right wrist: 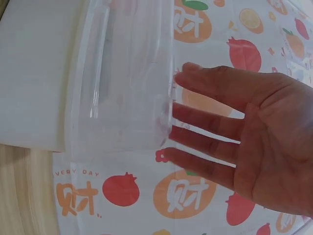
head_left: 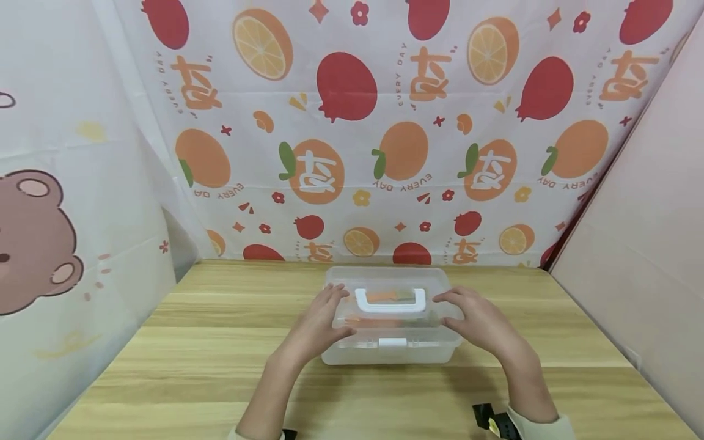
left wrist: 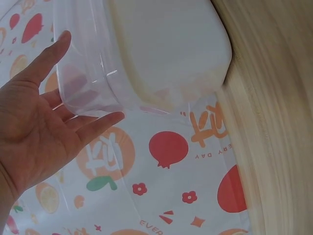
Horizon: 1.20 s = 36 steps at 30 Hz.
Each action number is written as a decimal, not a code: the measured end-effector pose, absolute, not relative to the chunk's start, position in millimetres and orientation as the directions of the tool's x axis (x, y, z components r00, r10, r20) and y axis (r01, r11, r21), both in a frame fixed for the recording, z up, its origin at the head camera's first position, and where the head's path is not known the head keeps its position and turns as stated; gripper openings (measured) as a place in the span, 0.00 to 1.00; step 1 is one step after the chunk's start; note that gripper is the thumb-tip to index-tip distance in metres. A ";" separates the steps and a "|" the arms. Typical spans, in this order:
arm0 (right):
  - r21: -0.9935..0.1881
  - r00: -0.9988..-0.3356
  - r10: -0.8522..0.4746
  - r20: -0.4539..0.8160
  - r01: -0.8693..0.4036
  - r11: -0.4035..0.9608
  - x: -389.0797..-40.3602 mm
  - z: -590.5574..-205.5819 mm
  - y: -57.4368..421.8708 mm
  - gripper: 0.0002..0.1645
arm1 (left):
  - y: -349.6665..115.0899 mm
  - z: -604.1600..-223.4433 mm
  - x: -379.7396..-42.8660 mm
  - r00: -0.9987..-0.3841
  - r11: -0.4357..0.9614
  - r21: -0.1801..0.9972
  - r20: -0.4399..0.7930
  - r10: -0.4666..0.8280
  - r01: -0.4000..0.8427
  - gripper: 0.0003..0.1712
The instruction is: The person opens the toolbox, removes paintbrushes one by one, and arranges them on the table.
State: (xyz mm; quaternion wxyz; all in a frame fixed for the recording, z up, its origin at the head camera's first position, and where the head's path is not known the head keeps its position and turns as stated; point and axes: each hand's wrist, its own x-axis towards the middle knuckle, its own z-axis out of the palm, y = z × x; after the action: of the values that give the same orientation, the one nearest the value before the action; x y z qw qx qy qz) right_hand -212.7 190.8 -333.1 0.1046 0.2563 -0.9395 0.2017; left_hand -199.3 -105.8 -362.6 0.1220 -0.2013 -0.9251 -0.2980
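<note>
A clear plastic storage box (head_left: 357, 354) stands on the table with its lid down. The lid carries a white handle (head_left: 392, 308), and a white latch (head_left: 393, 343) sits at the middle of the front. Orange and green shapes show faintly through the lid. At the lid's left end is my left hand (head_left: 316, 321), its thumb toward the front and its fingers spread along the side. My right hand (head_left: 484, 318) reaches the opposite end, fingers nearly straight and fingertips right at the lid's edge in the right wrist view.
The wood-grain table (head_left: 220, 354) runs out to both sides of the box. Behind it hangs a fruit-printed cloth (head_left: 363, 153), with a bear-printed cloth (head_left: 38, 238) at left and a pale panel (head_left: 643, 244) at right.
</note>
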 end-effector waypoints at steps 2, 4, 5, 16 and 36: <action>-0.320 -0.839 -0.445 0.313 -0.534 0.782 -210.6 -332.6 192.2 0.19 | -104.2 -363.0 -198.8 -0.889 0.735 0.510 0.345 0.301 0.447 0.35; -0.305 -0.823 -0.461 0.332 -0.556 0.773 -208.7 -332.4 191.3 0.18 | -103.6 -363.3 -198.3 -0.890 0.734 0.513 0.346 0.298 0.445 0.35; -0.289 -0.807 -0.479 0.347 -0.578 0.763 -208.0 -332.1 190.4 0.17 | -103.5 -363.4 -198.0 -0.890 0.733 0.515 0.347 0.296 0.444 0.35; 0.110 -0.329 -0.695 0.639 -0.856 0.506 -210.9 -355.5 163.9 0.15 | -106.0 -363.2 -200.9 -0.888 0.731 0.515 0.345 0.303 0.449 0.35; 0.512 0.157 -0.708 0.689 -0.796 0.322 -225.6 -404.3 142.9 0.13 | -107.3 -361.9 -205.6 -0.887 0.739 0.502 0.349 0.302 0.449 0.35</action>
State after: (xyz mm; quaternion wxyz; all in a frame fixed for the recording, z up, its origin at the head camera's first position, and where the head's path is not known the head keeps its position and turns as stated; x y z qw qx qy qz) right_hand -225.6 142.9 -404.3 0.4914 0.5804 -0.6478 0.0452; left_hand -205.6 -107.3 -361.9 0.1232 -0.2033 -0.9243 -0.2985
